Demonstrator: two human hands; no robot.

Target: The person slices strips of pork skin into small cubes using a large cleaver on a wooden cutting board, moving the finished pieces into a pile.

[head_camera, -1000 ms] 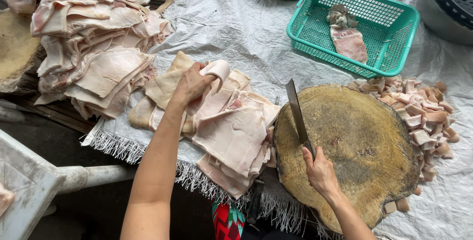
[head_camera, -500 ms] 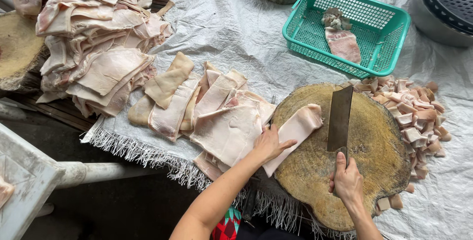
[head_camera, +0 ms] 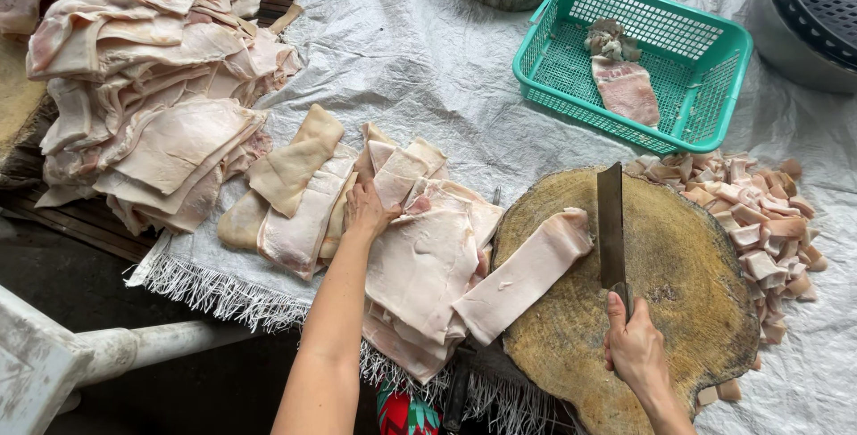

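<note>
My right hand [head_camera: 636,346] is clamped on the cleaver [head_camera: 611,225] over the round chopping block [head_camera: 678,310]; my left hand [head_camera: 369,207], fingers spread, presses the pork-skin pile [head_camera: 420,256] left of it. One slab [head_camera: 527,270] overhangs the block's left edge and may slide off. No labels visible.

Butcher's stall, chopping block [head_camera: 678,310], stacked pork skin [head_camera: 152,87]

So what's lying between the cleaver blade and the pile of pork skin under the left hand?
In the head view, one pale pork skin strip lies across the round wooden chopping block, between the cleaver and the pile under the left hand.
</note>
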